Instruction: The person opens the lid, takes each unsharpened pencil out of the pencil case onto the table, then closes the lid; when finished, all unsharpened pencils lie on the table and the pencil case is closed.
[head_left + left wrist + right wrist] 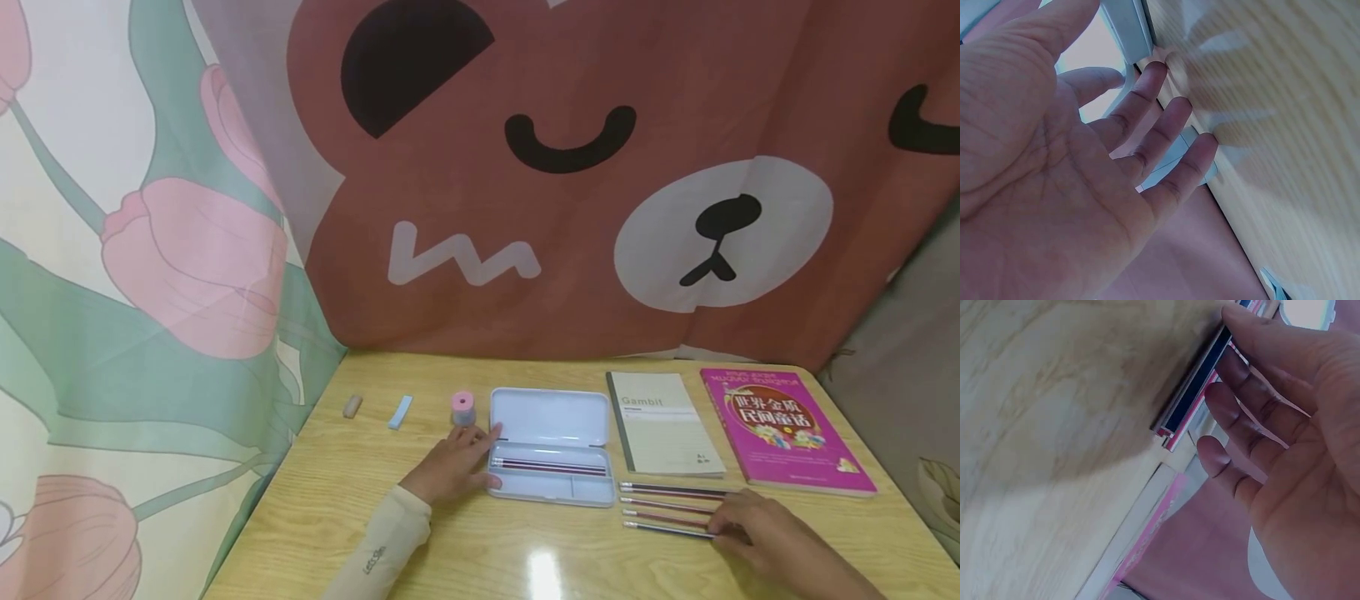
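A white pencil case (551, 491) lies with its lid raised on the table. Several dark-red pencils (551, 467) are in its back compartment. At the case's left side my left hand (450, 467) touches it, thumb by the base and index finger by the lid, fingers spread; the wrist view shows the palm (1066, 169) bare. To the right, more pencils (663, 503) with silvery ends lie in a row. Over their right ends is my right hand (765, 533), its thumb and index finger around the nearest dark-blue pencil (1194, 390). The other right fingers are loosely bent.
Behind the pencils lie a beige notebook (663, 421) and a pink book (787, 429). Left of the case stand a small pink-topped round item (462, 412), a light-blue strip (401, 412) and a brown eraser-like block (352, 407). A bear-print cloth (465, 325) hangs behind the table.
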The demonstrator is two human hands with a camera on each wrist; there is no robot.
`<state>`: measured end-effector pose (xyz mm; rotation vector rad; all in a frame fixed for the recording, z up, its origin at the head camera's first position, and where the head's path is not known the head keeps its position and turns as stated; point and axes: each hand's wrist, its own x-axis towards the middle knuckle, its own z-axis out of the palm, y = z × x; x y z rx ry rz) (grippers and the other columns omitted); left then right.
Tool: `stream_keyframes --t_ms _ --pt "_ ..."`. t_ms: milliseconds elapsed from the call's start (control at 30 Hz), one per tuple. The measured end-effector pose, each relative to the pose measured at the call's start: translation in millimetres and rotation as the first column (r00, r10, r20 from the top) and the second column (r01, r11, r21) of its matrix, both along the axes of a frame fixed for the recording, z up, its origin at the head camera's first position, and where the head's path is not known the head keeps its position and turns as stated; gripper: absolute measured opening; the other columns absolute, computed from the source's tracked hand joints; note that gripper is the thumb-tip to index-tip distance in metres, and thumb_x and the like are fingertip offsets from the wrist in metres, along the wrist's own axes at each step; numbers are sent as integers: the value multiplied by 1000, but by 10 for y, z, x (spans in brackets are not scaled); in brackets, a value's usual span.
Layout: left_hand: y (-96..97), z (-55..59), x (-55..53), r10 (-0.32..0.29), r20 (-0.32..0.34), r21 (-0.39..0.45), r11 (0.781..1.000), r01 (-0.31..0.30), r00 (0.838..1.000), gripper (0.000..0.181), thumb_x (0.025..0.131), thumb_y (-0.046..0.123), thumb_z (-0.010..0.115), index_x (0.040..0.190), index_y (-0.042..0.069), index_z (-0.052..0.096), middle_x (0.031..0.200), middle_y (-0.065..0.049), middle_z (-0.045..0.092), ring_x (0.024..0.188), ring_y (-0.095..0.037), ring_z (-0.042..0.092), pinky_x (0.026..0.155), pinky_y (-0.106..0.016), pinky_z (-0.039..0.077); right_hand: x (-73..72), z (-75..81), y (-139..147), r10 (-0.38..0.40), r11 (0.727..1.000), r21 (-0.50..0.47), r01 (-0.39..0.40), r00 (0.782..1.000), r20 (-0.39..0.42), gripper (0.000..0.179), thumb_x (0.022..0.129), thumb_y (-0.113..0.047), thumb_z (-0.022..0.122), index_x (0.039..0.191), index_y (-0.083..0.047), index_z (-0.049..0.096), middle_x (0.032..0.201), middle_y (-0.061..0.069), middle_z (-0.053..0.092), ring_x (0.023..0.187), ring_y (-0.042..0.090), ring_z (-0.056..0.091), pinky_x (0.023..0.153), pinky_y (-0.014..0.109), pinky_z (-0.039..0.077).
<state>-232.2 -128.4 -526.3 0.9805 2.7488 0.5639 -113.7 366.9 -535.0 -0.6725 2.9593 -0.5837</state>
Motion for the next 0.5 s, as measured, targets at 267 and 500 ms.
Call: stream_keyframes --t_ms 267,500 --pt "5 -6 -13 11 7 -10 1000 -11 1000 89 103 42 78 173 9 35 147 -12 58 139 -32 49 117 -59 47 -18 13 -24 -22 999 47 22 1000 8 18 88 -16 92 91 -28 78 92 -19 66 85 -8 52 75 29 57" --pt "6 17 8 9 7 8 1000 -9 1000 88 103 41 78 172 7 36 147 -14 58 139 -33 50 117 -60 47 -76 84 -138 -77 995 58 79 997 -24 14 90 -23 92 91 -27 79 90 -21 65 82 -8 54 74 29 59"
